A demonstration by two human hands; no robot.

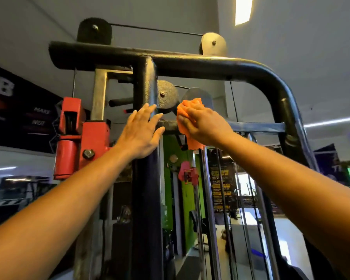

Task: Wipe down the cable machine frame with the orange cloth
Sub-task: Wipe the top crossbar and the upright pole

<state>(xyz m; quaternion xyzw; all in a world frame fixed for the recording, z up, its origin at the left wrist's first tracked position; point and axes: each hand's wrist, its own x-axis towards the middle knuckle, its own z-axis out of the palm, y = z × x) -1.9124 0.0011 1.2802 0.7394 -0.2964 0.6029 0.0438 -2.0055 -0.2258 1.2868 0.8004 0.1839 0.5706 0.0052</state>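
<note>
We have both arms raised to the cable machine frame (190, 63). Our right hand (202, 122) clutches the orange cloth (190, 110), fingers curled round it, and presses it on the horizontal crossbar (255, 127), just below a round pulley (167, 96). Our left hand (142, 132) lies flat with straight fingers against the dark upright post (147, 178), holding nothing.

We judge the cloth soft, light and limp (a tail of it hangs below the bar), so it should mould round tubes and corners; bunching it in the palm, as now, looks the surest hold. The frame seems rigid, heavy steel with a rough, chipped coat that may snag fibres, and the thin cable (156, 29) and pulleys call for care.

On the dark wall banner (24, 110) at left we read "MAKE" and "NOT"; the yellow poster (220, 184) is too blurred to read.
</note>
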